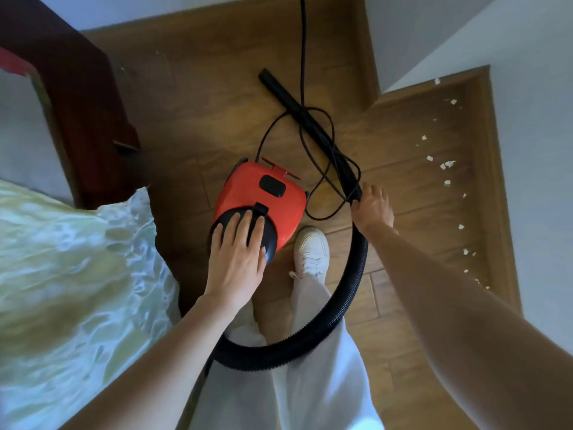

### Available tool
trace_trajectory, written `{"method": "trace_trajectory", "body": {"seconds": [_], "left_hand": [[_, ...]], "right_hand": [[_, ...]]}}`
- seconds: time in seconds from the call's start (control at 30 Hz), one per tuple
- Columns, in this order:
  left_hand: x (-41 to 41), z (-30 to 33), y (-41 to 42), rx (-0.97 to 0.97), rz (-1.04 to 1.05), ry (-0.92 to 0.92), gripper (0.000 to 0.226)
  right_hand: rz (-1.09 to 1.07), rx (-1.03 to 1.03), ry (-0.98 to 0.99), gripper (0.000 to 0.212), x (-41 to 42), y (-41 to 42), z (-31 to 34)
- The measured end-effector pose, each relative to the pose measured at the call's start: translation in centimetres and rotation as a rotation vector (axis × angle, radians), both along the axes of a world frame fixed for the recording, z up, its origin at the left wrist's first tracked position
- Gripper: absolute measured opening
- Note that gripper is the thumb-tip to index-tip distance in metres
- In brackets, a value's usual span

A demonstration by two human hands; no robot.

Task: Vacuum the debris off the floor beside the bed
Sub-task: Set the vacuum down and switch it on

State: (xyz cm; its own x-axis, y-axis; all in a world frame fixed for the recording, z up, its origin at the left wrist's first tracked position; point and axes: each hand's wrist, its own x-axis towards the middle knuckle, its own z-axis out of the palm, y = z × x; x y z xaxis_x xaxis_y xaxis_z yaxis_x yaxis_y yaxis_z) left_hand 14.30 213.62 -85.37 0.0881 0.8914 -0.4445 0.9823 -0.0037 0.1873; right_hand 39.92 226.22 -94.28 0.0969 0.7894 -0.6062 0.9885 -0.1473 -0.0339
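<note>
Left hand [237, 252] is lying flat, fingers straight and slightly spread, pressing on the round black cap at the near end of the red vacuum cleaner [263, 197]. It is gripping nothing. The vacuum is sitting on the wooden floor [198, 97], directly beneath and just beyond that hand.

Right hand [373, 207] is reaching out to the right of the vacuum, fingers curling round the end of the black ribbed hose [353, 283] where it is meeting the rigid black wand [307, 119]. The two hands are well apart, with the vacuum body between them.

The hose is looping from the right hand back toward the person, crossing in front of the light trousers [310, 367] and running on under the left forearm. The wand is lying along the floor, stretching away from the right hand up and to the left. A thin black cord [302, 51] is running away from the vacuum, crossing the wand and coiling loosely just beyond the right hand.

A white shoe [311, 249] is standing between the hands, just beside the vacuum's near corner.

Debris [446, 166], small pale scraps, is lying scattered on the floor to the right of the right hand, strung along the wall side.

The bed [62, 274], with pale green bedding, is sitting to the left of the left hand; its dark wooden frame [86, 103] is rising beyond it.
</note>
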Motion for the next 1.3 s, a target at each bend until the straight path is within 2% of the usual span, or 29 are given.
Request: {"method": "trace_trajectory", "body": {"seconds": [0.2,0.37,0.47,0.67,0.87,1.1,1.3], "left_hand": [[0.6,-2.8,0.0,0.060,0.021,-0.018,0.057],[0.3,-3.4,-0.7,0.052,0.010,-0.031,0.067],[0.4,-3.0,-0.7,0.018,-0.006,-0.018,0.068],[1.2,-1.7,-0.2,-0.078,0.005,0.020,0.073],[1.7,-0.8,0.4,-0.146,0.009,0.059,0.079],[1.9,0.1,0.9,-0.187,0.019,0.063,0.083],[1.4,0.1,2.3,-0.176,0.167,0.022,0.075]], "right_hand": [[-0.153,-0.202,0.032,0.057,1.5,1.4,-5.3],[-0.697,-0.262,0.370,0.048,2.6,2.0,-7.4],[-0.830,-0.185,0.509,0.044,3.2,1.2,-6.8],[-0.914,-0.026,0.620,0.039,2.8,0.3,0.8],[-1.143,-0.046,0.659,0.040,3.5,-0.5,10.6],[-1.184,0.014,0.698,0.045,3.2,-3.8,20.2],[-1.181,0.131,0.766,0.029,1.8,-7.9,24.4]]}}
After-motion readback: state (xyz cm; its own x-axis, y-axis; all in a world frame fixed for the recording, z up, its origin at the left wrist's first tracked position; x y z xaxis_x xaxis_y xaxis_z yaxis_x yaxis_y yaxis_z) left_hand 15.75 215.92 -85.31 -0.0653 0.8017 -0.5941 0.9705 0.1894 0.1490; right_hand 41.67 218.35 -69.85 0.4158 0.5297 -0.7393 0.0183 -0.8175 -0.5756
